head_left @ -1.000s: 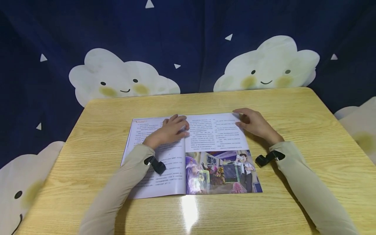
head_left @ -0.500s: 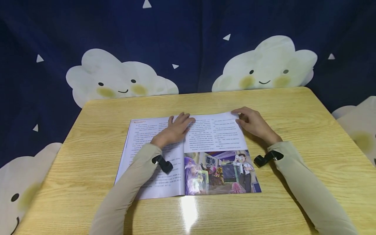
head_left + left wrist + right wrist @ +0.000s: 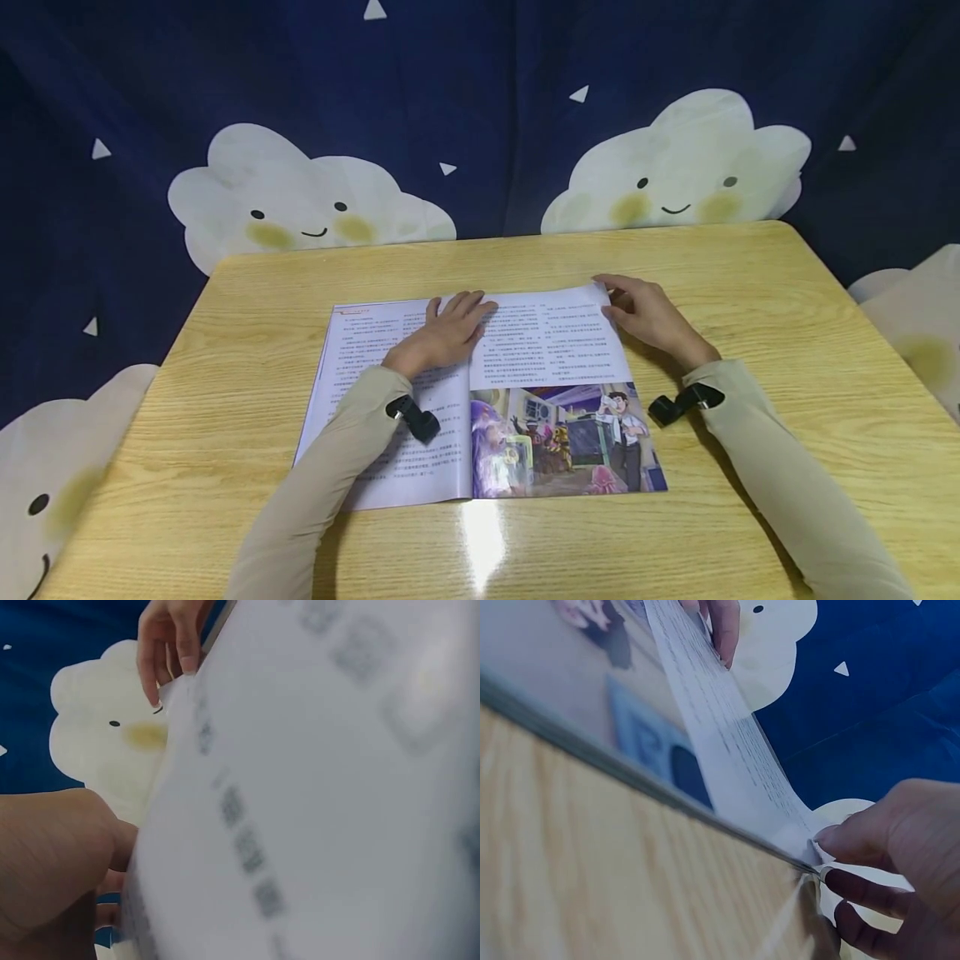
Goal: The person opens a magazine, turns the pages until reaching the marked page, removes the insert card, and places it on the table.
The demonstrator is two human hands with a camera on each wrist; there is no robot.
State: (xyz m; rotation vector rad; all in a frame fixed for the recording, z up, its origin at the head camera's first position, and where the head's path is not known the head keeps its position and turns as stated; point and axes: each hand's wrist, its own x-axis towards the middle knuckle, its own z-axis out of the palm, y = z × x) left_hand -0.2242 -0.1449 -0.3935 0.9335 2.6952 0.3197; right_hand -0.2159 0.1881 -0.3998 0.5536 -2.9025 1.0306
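Note:
An open magazine (image 3: 555, 350) lies on the table, text on its left page and a coloured picture low on its right page. My left hand (image 3: 444, 333) rests across the top of the fold, fingers spread and fairly straight toward the upper edge. At the top right corner, my right hand (image 3: 654, 315) pinches the page. In the right wrist view the thumb of the right hand (image 3: 922, 847) lies on the corner, with a finger at its underside. The left wrist view has the left hand (image 3: 60, 862) beside the page's edge and the right hand farther off at the corner.
The wooden table (image 3: 787, 333) extends around the magazine on all sides. Behind it hangs a dark blue curtain (image 3: 495, 100) with smiling clouds. Each wrist wears a black strap-mounted camera, and beige sleeves cover both forearms.
My left hand has slid right and slightly away along the magazine, from the left page onto the fold, then stayed nearly still. The right hand remains at the page corner.

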